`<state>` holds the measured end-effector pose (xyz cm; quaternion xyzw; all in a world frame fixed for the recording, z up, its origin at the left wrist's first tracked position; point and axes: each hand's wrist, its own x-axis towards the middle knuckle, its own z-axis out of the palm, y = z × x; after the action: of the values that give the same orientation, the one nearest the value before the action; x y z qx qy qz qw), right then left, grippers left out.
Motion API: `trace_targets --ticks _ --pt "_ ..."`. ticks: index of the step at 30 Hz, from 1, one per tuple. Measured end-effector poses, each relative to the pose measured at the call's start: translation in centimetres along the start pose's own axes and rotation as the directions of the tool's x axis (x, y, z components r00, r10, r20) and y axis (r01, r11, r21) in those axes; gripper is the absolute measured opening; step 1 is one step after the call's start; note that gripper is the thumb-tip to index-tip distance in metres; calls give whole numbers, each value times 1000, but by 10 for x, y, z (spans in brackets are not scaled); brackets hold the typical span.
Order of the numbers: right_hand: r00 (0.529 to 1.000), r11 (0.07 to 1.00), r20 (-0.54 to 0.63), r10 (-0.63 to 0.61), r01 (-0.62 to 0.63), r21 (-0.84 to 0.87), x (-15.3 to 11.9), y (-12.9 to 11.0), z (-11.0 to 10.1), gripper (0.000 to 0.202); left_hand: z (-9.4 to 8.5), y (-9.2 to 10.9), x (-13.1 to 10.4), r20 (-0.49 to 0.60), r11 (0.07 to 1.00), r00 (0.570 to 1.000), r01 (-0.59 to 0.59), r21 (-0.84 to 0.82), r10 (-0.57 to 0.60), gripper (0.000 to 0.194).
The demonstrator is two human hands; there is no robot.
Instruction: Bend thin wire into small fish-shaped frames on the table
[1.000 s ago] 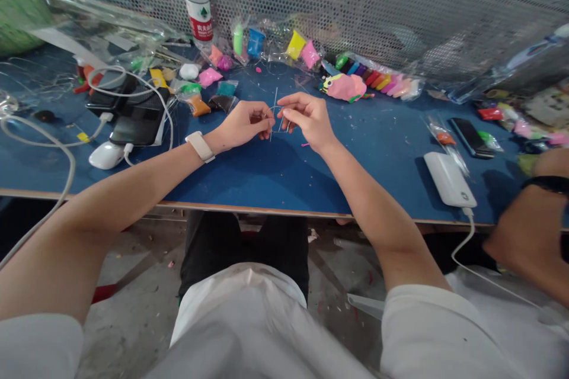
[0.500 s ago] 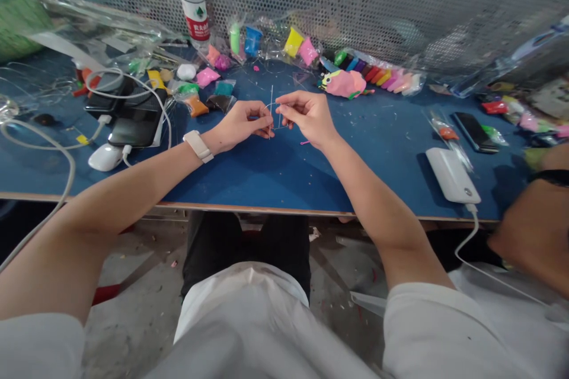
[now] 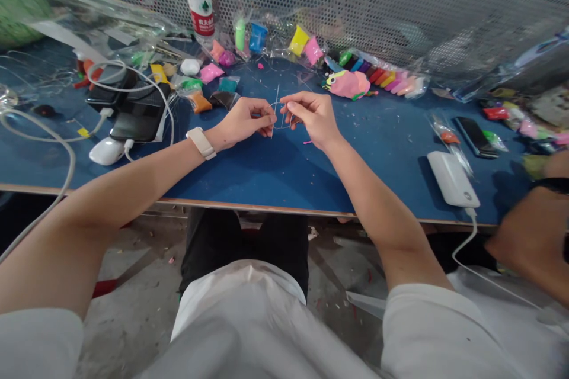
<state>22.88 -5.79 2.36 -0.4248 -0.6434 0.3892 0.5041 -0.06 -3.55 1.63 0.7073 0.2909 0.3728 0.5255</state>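
Observation:
Thin pale wire (image 3: 278, 95), bent into a loop with a straight upright length, is held between my two hands above the blue table. My left hand (image 3: 249, 120) pinches the wire between thumb and fingers. On the other side of the loop, my right hand (image 3: 315, 115) has its thumb and fingers closed on the wire too. Just below the right hand a small pink piece (image 3: 307, 143) lies on the tabletop. A pink clay figure (image 3: 350, 84) with a yellow-edged eye rests beyond my right hand. Finger contact with the wire is partly hidden.
Bagged coloured clay (image 3: 211, 72) lines the back of the blue table (image 3: 267, 180). A water bottle (image 3: 201, 9) stands by the mesh panel. Phones and cables lie left, near a white charger (image 3: 106, 151). A white power bank (image 3: 452, 179) is at right, close to another person's arm (image 3: 531, 237).
The view has shifted slightly. The upright wire now leans a little to the right at its top. Both hands keep their hold on it.

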Motion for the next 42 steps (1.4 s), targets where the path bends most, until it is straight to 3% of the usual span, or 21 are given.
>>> trace_targets --ticks 7,17,30,42 --pt "984 974 21 -177 178 -139 1 14 -2 56 -2 3 0 43 995 998 -39 89 36 15" --pt "948 872 60 -314 312 -376 -7 12 -1 46 -5 1 0 56 985 995 -92 146 85 13" --pt "900 737 128 -417 417 -532 -3 18 -6 40 -9 -8 3 95 958 981 -185 219 168 14" --pt "878 688 154 -453 454 -566 -1 25 -7 38 -10 -8 3 92 946 978 -203 254 185 15"
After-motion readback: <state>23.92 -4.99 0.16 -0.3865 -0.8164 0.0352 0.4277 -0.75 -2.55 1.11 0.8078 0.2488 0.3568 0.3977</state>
